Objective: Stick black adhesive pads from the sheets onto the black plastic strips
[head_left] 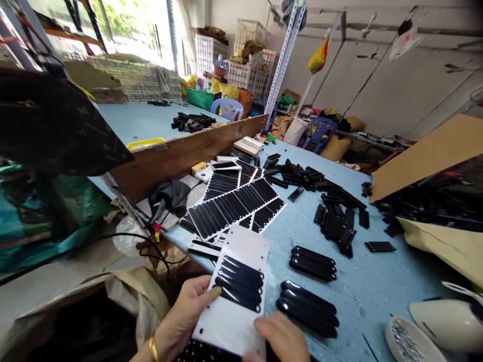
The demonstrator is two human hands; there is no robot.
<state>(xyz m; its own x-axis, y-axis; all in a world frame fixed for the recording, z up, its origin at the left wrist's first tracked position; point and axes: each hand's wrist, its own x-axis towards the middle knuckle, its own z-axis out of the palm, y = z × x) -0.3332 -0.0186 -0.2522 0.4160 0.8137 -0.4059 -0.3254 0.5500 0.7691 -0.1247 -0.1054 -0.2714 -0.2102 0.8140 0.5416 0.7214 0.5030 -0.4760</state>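
My left hand (194,306), with a gold bangle at the wrist, grips the left edge of a white card (241,246), its thumb on top. Several glossy black strips (239,284) lie across the middle of this card. My right hand (281,337), slightly blurred, is at the card's lower right edge, its fingers bent against it. Right of the card, a stack of smooth black pieces (307,307) lies on the blue table (362,281), with a stack of textured black pieces (313,262) just beyond. More cards with black strips (234,203) overlap behind the held card.
Loose black pieces (302,173) are heaped farther back. At the right are an open cardboard box (430,156), a dish of small metal parts (409,342) and a white device (445,322). An open sack (139,291) stands at the lower left, beside the table edge.
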